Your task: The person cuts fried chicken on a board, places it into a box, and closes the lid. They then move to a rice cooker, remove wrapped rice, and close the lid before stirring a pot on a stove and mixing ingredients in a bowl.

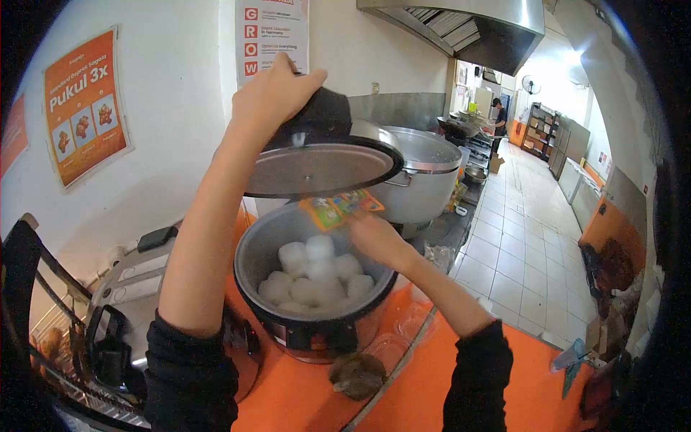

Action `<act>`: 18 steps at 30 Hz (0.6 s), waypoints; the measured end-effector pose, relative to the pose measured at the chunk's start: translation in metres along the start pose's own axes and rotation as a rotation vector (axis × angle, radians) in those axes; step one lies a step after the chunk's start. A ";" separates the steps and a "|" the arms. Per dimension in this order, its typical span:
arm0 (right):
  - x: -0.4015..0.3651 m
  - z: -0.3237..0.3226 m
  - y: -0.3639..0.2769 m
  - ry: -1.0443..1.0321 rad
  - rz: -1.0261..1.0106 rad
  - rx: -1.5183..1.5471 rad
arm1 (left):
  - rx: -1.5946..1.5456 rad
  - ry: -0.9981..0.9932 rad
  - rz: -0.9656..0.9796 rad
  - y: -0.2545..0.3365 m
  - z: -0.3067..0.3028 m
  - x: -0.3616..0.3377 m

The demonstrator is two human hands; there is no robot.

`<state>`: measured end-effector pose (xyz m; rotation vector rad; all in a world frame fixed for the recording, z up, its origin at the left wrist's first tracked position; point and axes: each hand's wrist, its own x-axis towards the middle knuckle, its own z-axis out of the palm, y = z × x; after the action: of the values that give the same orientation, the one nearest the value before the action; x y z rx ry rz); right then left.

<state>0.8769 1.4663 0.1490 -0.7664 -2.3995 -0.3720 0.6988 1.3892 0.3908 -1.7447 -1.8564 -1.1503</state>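
My left hand is raised and grips the dark lid of a large rice cooker, holding it tilted up over the pot. Inside the pot lie several rounded white portions, which look like rice, with a haze like steam over them. My right hand is closed on a colourful yellow-and-green packet above the pot's back right rim. The fingers of this hand are partly blurred.
A big silver pot stands behind the cooker. On the orange counter sits a crumpled brown thing. At left is another grey appliance beside a wire rack. A person stands far down the tiled aisle.
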 end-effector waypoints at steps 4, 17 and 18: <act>0.046 0.070 0.021 -0.118 -0.141 -0.343 | -0.030 0.030 0.009 -0.005 0.007 0.025; 0.045 0.063 0.029 -0.189 -0.254 -0.592 | -0.125 0.036 0.112 -0.013 0.012 0.035; 0.038 0.059 0.036 -0.170 -0.290 -0.624 | -0.123 0.052 0.118 -0.014 0.014 0.035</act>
<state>0.8468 1.5368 0.1285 -0.7222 -2.5765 -1.2583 0.6831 1.4238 0.4034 -1.8448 -1.6602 -1.2744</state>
